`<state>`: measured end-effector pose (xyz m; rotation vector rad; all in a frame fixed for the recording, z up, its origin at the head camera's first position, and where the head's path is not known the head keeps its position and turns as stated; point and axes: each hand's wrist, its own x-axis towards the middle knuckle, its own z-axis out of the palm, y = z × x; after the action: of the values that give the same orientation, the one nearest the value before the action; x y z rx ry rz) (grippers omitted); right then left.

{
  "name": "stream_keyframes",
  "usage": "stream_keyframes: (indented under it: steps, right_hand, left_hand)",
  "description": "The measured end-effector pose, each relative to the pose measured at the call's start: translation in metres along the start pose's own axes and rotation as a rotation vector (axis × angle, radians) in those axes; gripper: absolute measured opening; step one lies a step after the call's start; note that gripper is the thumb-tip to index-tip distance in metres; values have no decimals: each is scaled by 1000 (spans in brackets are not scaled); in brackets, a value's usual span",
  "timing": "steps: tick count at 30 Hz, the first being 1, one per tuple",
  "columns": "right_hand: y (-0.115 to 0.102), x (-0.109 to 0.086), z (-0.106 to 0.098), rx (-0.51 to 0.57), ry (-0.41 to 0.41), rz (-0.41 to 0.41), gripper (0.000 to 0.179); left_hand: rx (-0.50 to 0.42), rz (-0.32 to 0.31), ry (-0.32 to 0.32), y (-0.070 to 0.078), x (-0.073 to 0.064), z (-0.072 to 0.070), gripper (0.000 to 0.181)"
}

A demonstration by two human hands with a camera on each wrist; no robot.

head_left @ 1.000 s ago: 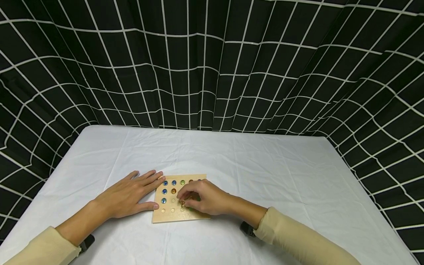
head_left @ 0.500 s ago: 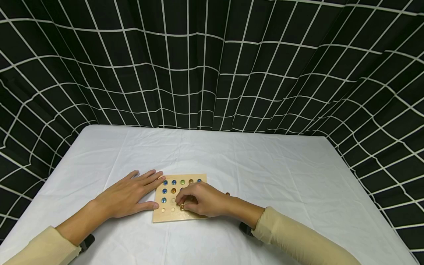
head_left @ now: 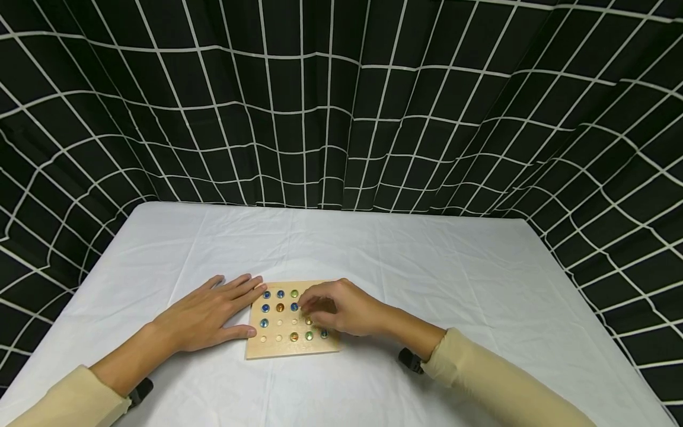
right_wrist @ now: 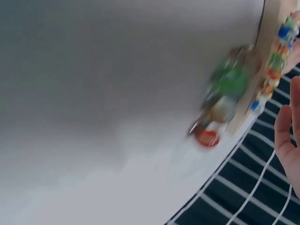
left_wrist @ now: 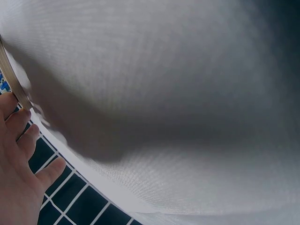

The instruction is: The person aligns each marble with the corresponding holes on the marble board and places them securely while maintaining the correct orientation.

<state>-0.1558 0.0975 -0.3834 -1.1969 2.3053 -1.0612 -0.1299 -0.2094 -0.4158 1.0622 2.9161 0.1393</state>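
A light wooden board (head_left: pixel 283 350) with rows of round hollows lies on the white cloth, many of them holding coloured glass marbles. My left hand (head_left: pixel 216 311) lies flat with fingers spread, its fingertips and thumb tip at the board's left edge; the left wrist view shows these fingers (left_wrist: pixel 28 140) beside the board's side. Over the right part of the board is my right hand (head_left: pixel 347 308), fingers loosely bent, with no marble showing between them. An orange marble (head_left: pixel 294 337) sits in the front row beside a green marble (head_left: pixel 309 335) and a blue marble (head_left: pixel 324 334).
Several loose marbles (right_wrist: pixel 229 82), blurred, lie on the cloth by the board's right side in the right wrist view, a red marble (right_wrist: pixel 207 138) among them. My right hand hides them in the head view. A black grid-patterned curtain (head_left: pixel 341 118) stands behind the table (head_left: pixel 427 261).
My right hand set the orange marble into a front-row hollow, let go, and moved up and to the right. My left hand stayed in place.
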Motion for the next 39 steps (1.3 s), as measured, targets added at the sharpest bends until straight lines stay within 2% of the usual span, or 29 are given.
stream_keyframes:
  steps: [6,14,19,26,32,39]
  right_hand:
    - [20,-21,-16,7,68,-5,28]
    - [42,-43,-34,6,141,109,28]
    - [52,-55,-38,51,109,155,28]
    - [62,-66,-39,140,69,145,31]
    - [66,-69,-40,138,47,140,28]
    - [65,-71,-40,138,20,179,30]
  left_hand:
    - [4,0,-2,0,0,1,81]
    - [6,-3,0,0,0,0,82]
    - [0,-1,4,0,0,0,82]
    - [0,2,8,0,0,1,81]
    - [1,3,7,-1,0,3,81]
    - [1,0,6,-1,0,2,82]
